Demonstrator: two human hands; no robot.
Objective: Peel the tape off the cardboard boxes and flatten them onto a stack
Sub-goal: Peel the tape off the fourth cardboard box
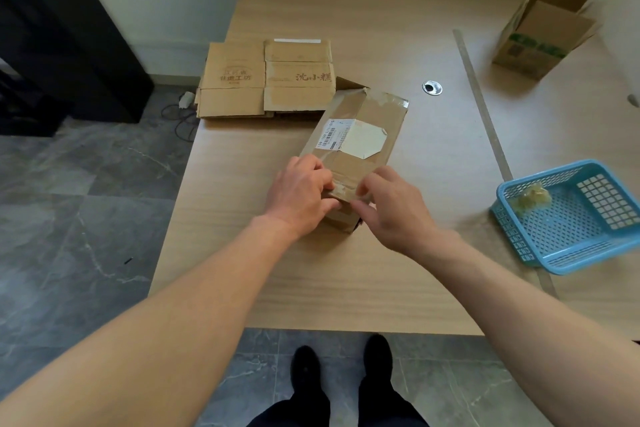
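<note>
A long taped cardboard box (pixel 360 135) with a white shipping label lies on the wooden table (pixel 346 270), its near end toward me. My left hand (pixel 299 196) grips that near end, fingers curled over the top edge. My right hand (pixel 389 206) pinches the clear tape at the same end between thumb and forefinger. Behind the box, a stack of flattened boxes (pixel 266 78) with printed characters lies at the table's left edge.
A blue plastic basket (pixel 571 218) holding a wad of used tape stands at the right. An open cardboard box (pixel 543 28) with green print sits at the far right. A metal cable grommet (pixel 432 87) is set in the table. Dark furniture stands at the left.
</note>
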